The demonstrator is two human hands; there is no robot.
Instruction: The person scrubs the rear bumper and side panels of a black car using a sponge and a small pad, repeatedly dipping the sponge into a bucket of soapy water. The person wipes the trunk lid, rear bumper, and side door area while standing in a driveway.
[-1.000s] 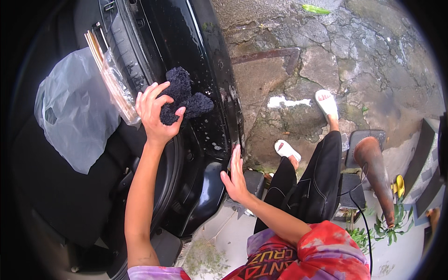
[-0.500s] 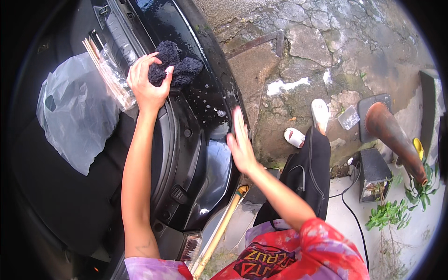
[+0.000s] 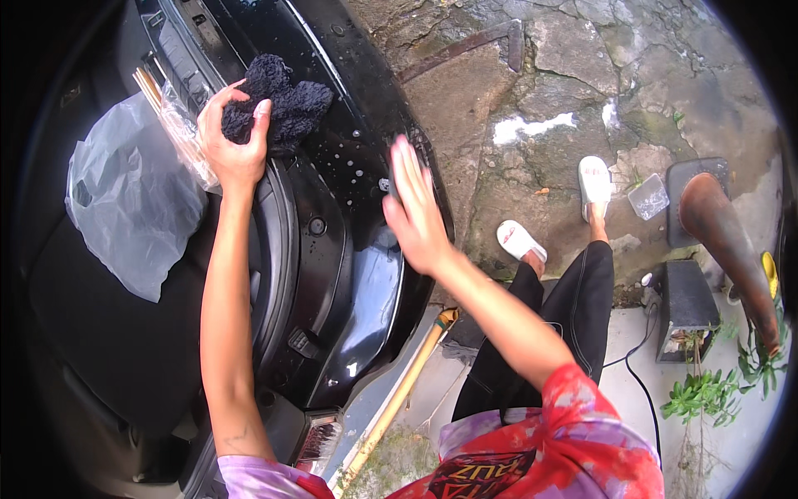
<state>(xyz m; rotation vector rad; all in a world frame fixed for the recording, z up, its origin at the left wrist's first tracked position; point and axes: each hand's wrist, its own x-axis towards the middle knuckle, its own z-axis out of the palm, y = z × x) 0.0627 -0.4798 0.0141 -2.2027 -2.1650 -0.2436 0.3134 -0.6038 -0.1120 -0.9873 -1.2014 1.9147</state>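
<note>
My left hand (image 3: 233,150) is closed on a dark, fluffy cloth (image 3: 301,112), thumb on one side and fingers on the other. The bunched cloth rests on the black rear bumper (image 3: 337,62) of a car, by the edge of the open boot. Farther right, my right hand (image 3: 417,218) lies flat along the outer side of the bumper, fingers stretched and slightly blurred. Its palm side is hidden, and no object shows in it. White droplets (image 3: 353,173) dot the black paint between the two hands.
A clear plastic bag (image 3: 137,195) and thin wooden sticks in a wrapper (image 3: 179,129) lie in the boot. A yellow bamboo pole (image 3: 399,395) leans near the tail light (image 3: 320,441). On the right stand a rusty cone (image 3: 723,241), a dark planter (image 3: 688,312) and a cable (image 3: 636,366).
My right hand has slid farther forward along the bumper. My left hand still grips the cloth, and both appear farther left and higher as the view shifts. My feet have changed position.
</note>
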